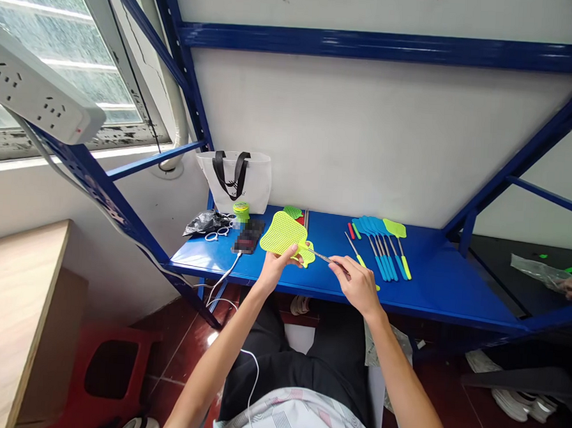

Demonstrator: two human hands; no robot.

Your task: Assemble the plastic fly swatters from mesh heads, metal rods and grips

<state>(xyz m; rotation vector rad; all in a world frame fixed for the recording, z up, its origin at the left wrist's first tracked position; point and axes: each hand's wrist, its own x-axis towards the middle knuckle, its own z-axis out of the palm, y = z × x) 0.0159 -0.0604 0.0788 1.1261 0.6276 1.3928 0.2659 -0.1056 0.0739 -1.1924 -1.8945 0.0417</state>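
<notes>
At the back left corner of the blue surface (436, 273) stands a white tote bag (256, 184) with 2 black handles. Just in front of it is a yellow-green round tub (240, 213). A crumpled black plastic bag (203, 224) lies by the left edge, white-looped scissors (217, 234) beside it. Nearer the front edge rests a dark phone (250, 239), and a white cable (228, 273) runs from it over that edge. Beyond the left edge are a white power strip (38, 83) before a window (59, 49), a pale wooden tabletop (16, 289) and a red stool (137, 359) on red floor tiles (173, 355).
</notes>
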